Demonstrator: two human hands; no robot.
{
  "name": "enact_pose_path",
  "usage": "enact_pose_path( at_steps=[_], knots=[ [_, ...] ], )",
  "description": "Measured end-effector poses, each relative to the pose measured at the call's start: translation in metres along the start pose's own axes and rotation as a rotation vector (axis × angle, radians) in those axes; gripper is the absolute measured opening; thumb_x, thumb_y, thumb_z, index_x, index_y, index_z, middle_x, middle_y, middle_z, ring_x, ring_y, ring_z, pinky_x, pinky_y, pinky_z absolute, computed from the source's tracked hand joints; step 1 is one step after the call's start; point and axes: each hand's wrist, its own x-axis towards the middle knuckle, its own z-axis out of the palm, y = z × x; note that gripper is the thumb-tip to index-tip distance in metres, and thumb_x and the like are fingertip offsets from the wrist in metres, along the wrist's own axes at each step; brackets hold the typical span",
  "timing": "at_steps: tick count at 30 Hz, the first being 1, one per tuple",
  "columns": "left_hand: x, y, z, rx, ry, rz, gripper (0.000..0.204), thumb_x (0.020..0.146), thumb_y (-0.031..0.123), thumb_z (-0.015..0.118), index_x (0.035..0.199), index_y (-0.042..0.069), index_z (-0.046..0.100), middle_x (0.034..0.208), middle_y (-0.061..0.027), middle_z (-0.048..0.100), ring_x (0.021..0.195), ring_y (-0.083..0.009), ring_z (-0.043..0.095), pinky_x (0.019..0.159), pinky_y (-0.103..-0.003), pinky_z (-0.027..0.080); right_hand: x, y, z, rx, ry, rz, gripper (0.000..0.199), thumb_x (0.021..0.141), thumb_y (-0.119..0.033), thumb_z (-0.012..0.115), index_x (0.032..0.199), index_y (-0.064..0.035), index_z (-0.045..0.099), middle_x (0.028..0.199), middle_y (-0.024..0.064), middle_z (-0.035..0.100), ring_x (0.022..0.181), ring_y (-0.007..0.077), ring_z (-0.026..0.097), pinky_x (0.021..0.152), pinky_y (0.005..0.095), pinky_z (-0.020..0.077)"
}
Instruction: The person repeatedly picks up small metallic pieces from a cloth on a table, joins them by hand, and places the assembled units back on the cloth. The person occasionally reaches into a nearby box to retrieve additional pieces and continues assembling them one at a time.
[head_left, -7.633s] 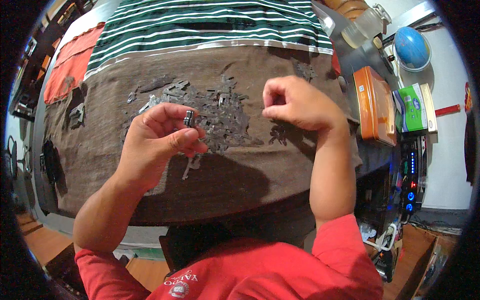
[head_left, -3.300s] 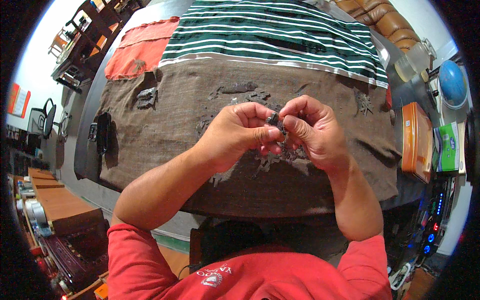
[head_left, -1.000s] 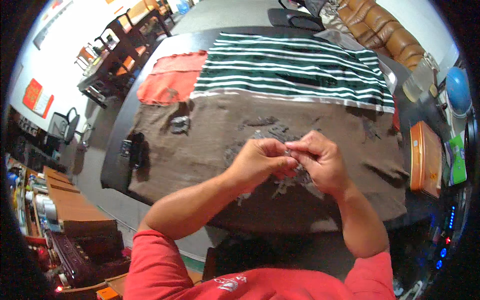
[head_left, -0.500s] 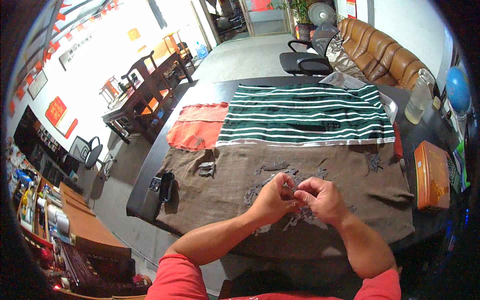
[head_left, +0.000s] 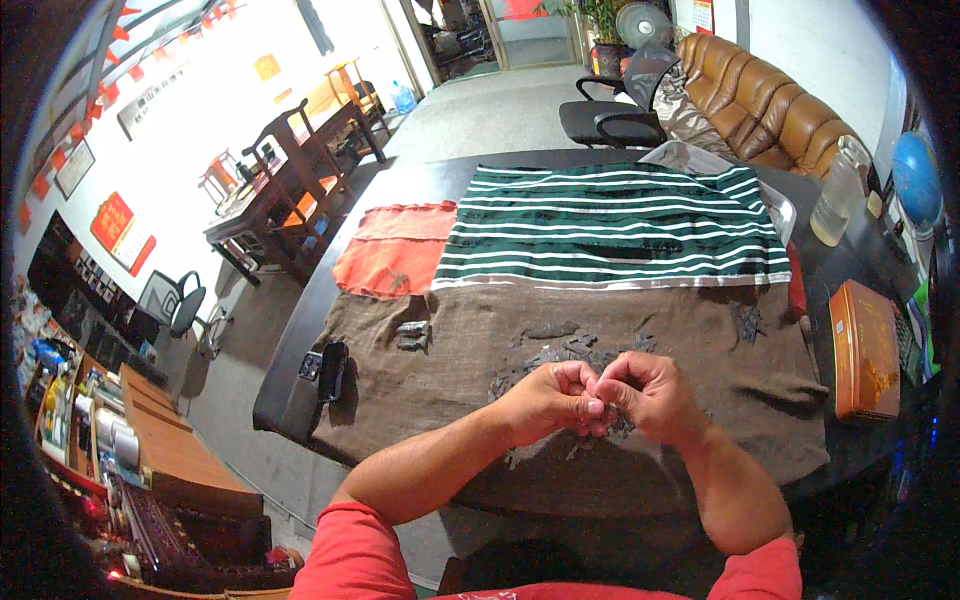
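The left hand (head_left: 548, 398) and right hand (head_left: 648, 392) pinch one tiny dark piece (head_left: 598, 405) together, so the job looks mid-way, with many small dark bits (head_left: 560, 352) waiting on the brown cloth (head_left: 450, 380).

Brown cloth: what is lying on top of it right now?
On the brown cloth lie scattered small dark metal pieces and a separate little stack. The left hand and right hand meet above it; whatever their fingers pinch is hidden.
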Motion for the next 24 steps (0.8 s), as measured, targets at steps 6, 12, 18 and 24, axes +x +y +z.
enact_pose_path(
  at_steps=[6, 12, 18, 24],
  knots=[
    [0.0, -0.002, 0.001, 0.051, 0.003, 0.02, 0.018, 0.087, 0.005, 0.073, 0.094, 0.008, 0.056, 0.089, -0.0096, 0.07, 0.079, -0.0196, 0.07, 0.064, -0.03, 0.055, 0.004, 0.003, -0.007, -0.071, 0.163, -0.028, 0.018, 0.094, -0.018, 0.069, 0.087, -0.002, 0.064, 0.069, -0.0021, 0.06, 0.065, 0.0058, 0.053, 0.057, 0.0248, 0.0437],
    [-0.001, 0.002, 0.0, 0.105, 0.127, 0.091, 0.015, 0.09, 0.003, 0.069, 0.096, 0.007, 0.056, 0.092, -0.0148, 0.071, 0.081, -0.0236, 0.071, 0.064, -0.031, 0.056, 0.019, 0.006, -0.07, -0.529, 0.624, -0.034, 0.05, 0.102, -0.04, 0.052, 0.066, -0.0046, 0.048, 0.059, 0.0003, 0.052, 0.053, 0.0088, 0.045, 0.05, 0.0292, 0.0389],
    [0.001, 0.006, 0.0, 0.058, 0.311, 0.111, 0.021, 0.088, 0.006, 0.071, 0.101, 0.01, 0.055, 0.092, -0.0126, 0.071, 0.08, -0.0219, 0.07, 0.065, -0.03, 0.056, 0.025, 0.036, -0.098, -0.94, 0.616, -0.144, 0.014, 0.089, -0.009, 0.063, 0.098, -0.0043, 0.072, 0.102, 0.0125, 0.07, 0.095, 0.0312, 0.065, 0.083, 0.0385, 0.0512],
    [0.0, 0.006, -0.002, 0.084, 0.36, 0.174, 0.02, 0.088, 0.008, 0.072, 0.101, 0.009, 0.057, 0.093, -0.0118, 0.071, 0.078, -0.0214, 0.07, 0.065, -0.029, 0.055, 0.018, 0.044, -0.078, -1.507, 0.296, 0.123, 0.039, 0.097, -0.03, 0.055, 0.132, -0.0152, 0.061, 0.147, 0.0095, 0.046, 0.136, 0.0372, 0.037, 0.112, 0.0519, 0.0263]
  ],
)
